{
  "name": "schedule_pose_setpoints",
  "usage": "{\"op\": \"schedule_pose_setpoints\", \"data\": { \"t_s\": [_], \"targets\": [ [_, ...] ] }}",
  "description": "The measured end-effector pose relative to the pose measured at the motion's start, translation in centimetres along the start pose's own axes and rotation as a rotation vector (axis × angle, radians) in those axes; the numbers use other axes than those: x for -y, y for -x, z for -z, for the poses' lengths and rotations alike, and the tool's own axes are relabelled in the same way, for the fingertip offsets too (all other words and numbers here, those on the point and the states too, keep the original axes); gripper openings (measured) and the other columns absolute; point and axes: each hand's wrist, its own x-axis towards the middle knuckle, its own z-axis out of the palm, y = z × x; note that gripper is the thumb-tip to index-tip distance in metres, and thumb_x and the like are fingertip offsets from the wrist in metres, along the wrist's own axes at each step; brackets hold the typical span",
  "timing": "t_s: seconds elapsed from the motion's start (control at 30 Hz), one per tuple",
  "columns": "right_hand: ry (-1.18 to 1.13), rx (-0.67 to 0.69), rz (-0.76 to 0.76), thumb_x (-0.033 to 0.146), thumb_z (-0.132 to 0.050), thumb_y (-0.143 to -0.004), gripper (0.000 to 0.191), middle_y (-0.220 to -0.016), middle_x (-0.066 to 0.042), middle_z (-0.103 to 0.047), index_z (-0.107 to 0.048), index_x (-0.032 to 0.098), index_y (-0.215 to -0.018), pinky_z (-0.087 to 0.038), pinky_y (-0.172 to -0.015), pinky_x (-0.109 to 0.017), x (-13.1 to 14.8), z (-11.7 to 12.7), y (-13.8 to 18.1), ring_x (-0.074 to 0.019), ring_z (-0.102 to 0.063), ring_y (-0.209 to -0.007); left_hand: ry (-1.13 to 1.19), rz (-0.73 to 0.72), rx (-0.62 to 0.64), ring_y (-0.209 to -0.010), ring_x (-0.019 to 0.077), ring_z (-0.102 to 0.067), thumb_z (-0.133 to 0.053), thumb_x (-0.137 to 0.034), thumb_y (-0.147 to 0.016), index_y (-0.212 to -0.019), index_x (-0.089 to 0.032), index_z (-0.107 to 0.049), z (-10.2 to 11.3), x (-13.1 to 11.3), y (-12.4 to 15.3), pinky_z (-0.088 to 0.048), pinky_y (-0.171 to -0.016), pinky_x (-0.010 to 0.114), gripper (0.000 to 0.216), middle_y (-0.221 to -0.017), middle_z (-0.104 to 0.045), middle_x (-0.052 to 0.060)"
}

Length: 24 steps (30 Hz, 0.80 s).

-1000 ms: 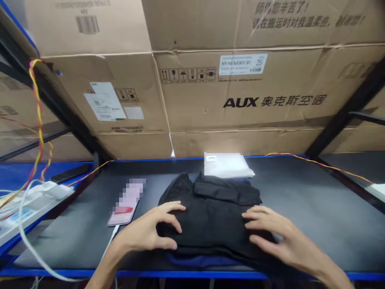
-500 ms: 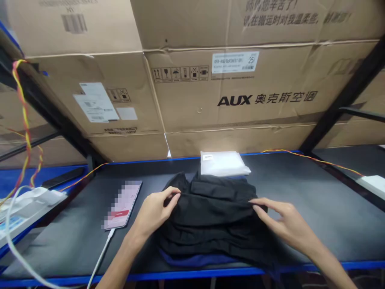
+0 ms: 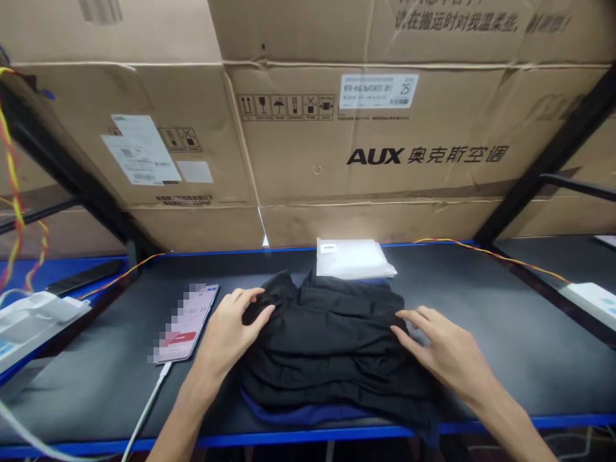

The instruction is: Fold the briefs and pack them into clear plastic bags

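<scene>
The black work surface (image 3: 505, 333) is overlain centrally by the bunched black garment (image 3: 332, 330), its folds running left to right. The garment is located between the hands, neither clearly nearer. At its left edge, the left hand (image 3: 226, 327) is held with thumb and forefinger parted; at its right edge, whether cloth is pinched by the right hand (image 3: 443, 343) cannot be told.

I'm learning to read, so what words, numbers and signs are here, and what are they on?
"AUX 奥克斯空调": brown cardboard.
"请在搬运时对我温柔些": cardboard, near the top; the rest is blurred or cut off.
"KFR-46", then blurry characters, and "25": white label.
"02:31": phone; the rest is pixelated.
Arrows, glass, umbrella signs: cardboard.
Too small or blurred: left papers, package sticker, other cardboard print.
</scene>
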Motion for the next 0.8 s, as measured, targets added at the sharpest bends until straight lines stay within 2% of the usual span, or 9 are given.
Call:
{"op": "schedule_pose_setpoints", "data": {
  "t_s": [0.07, 0.13, 0.2, 0.27, 0.33, 0.43, 0.57, 0.67, 0.8],
  "targets": [
    [0.031, -0.116, -0.023, 0.046, -0.047, -0.096, 0.033, -0.094, -0.007, -0.065, -0.066, 0.023, -0.108, -0.051, -0.060, -0.032, 0.5, 0.5, -0.2, -0.0224, -0.066, -0.078, -0.040, 0.102, 0.017, -0.093, 0.0262, -0.063, -0.058, -0.059, -0.083, -0.119, -0.023, -0.060, 0.2, 0.5, 0.7, -0.049, -0.080, 0.036, 0.052, -0.103, -0.066, 0.006],
    [-0.007, -0.163, 0.009, 0.042, -0.048, -0.096, 0.030, -0.100, -0.009, -0.064, -0.066, 0.022, -0.109, -0.054, -0.069, -0.034, 1.2, 0.6, -0.5, -0.0236, -0.065, -0.086, -0.052, 0.203, 0.080, -0.087, 0.0260, -0.064, -0.059, -0.064, -0.079, -0.116, -0.023, -0.062, 0.2, 1.0, 1.3, -0.050, -0.074, 0.035, 0.055, -0.099, -0.066, 0.005],
    [-0.087, -0.123, 0.106, 0.035, -0.050, -0.096, 0.024, -0.107, -0.010, -0.065, -0.067, 0.022, -0.107, -0.054, -0.081, -0.037, 2.3, 0.2, -0.7, -0.0247, -0.064, -0.097, -0.036, 0.282, 0.128, -0.079, 0.0245, -0.064, -0.059, -0.066, -0.078, -0.109, -0.023, -0.064, 0.2, 1.3, 1.9, -0.050, -0.068, 0.034, 0.054, -0.093, -0.066, 0.004],
    [-0.156, -0.055, 0.211, 0.031, -0.052, -0.095, 0.021, -0.118, -0.010, -0.064, -0.067, 0.023, -0.108, -0.053, -0.089, -0.040, 3.7, -0.3, -0.8, -0.0252, -0.061, -0.108, -0.017, 0.331, 0.120, -0.074, 0.0230, -0.064, -0.059, -0.067, -0.077, -0.105, -0.023, -0.063, 0.1, 1.3, 2.2, -0.049, -0.065, 0.033, 0.053, -0.089, -0.066, 0.003],
    [-0.193, -0.009, 0.289, 0.028, -0.055, -0.094, 0.021, -0.128, -0.010, -0.061, -0.067, 0.023, -0.111, -0.051, -0.096, -0.043, 5.3, -0.6, -0.9, -0.0267, -0.057, -0.118, -0.006, 0.334, 0.079, -0.074, 0.0222, -0.063, -0.060, -0.066, -0.077, -0.100, -0.023, -0.062, 0.1, 1.1, 2.4, -0.049, -0.066, 0.032, 0.049, -0.090, -0.066, 0.003],
    [-0.222, -0.006, 0.320, 0.026, -0.054, -0.095, 0.024, -0.131, -0.012, -0.062, -0.067, 0.021, -0.115, -0.049, -0.100, -0.048, 7.5, -0.8, -1.2, -0.0284, -0.055, -0.122, 0.020, 0.282, 0.013, -0.080, 0.0225, -0.063, -0.060, -0.060, -0.079, -0.094, -0.023, -0.062, 0.2, 0.6, 2.4, -0.050, -0.071, 0.034, 0.039, -0.097, -0.066, 0.003],
    [-0.274, 0.132, 0.386, 0.033, -0.053, -0.097, 0.041, -0.146, -0.012, -0.049, -0.055, 0.024, -0.136, -0.041, -0.109, -0.053, 9.4, -1.0, -1.9, -0.0310, -0.044, -0.135, 0.130, 0.142, -0.050, -0.103, 0.0254, -0.061, -0.059, -0.047, -0.085, -0.090, -0.024, -0.063, 0.2, -0.2, 2.5, -0.048, -0.091, 0.038, 0.024, -0.110, -0.065, 0.004],
    [-0.288, 0.269, 0.409, 0.039, -0.052, -0.097, 0.052, -0.155, -0.009, -0.036, -0.041, 0.029, -0.147, -0.031, -0.114, -0.058, 9.6, -1.6, -2.1, -0.0325, -0.030, -0.143, 0.275, 0.123, -0.032, -0.111, 0.0250, -0.061, -0.058, -0.044, -0.088, -0.101, -0.025, -0.065, 0.3, -1.0, 2.7, -0.047, -0.099, 0.039, 0.024, -0.115, -0.066, 0.004],
    [-0.296, 0.365, 0.370, 0.045, -0.044, -0.099, 0.053, -0.157, -0.007, -0.031, -0.036, 0.032, -0.150, -0.028, -0.115, -0.058, 9.5, -2.3, -1.9, -0.0316, -0.025, -0.145, 0.460, 0.182, 0.112, -0.117, 0.0252, -0.061, -0.061, -0.045, -0.087, -0.126, -0.027, -0.058, 0.1, -1.4, 2.6, -0.047, -0.103, 0.040, 0.043, -0.129, -0.063, 0.004]
  ]
}}
